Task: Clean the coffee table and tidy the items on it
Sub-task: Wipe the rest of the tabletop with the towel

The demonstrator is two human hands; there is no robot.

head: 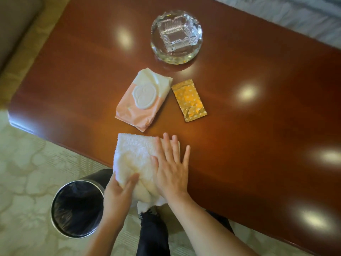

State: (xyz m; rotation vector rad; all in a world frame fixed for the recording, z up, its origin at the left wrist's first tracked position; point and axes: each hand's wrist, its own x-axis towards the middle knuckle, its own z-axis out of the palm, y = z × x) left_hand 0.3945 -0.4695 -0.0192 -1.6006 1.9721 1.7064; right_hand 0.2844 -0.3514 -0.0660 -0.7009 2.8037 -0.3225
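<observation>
A folded white towel (134,156) lies at the near edge of the glossy brown coffee table (258,126), its near end hanging over the edge. My right hand (171,169) presses flat on the towel's right side with straight, spread fingers. My left hand (118,194) holds the towel's near left corner, thumb on top. Beyond the towel lies a pink and white wet-wipe pack (144,100). A gold foil sachet (189,100) lies to the right of the pack. A clear glass ashtray (176,36) stands farther back.
A round metal bin (77,209) with a black liner stands on the patterned carpet below the table's near edge, left of my hands. My dark trouser legs and a shoe show beneath the towel. A beige seat sits at the top left.
</observation>
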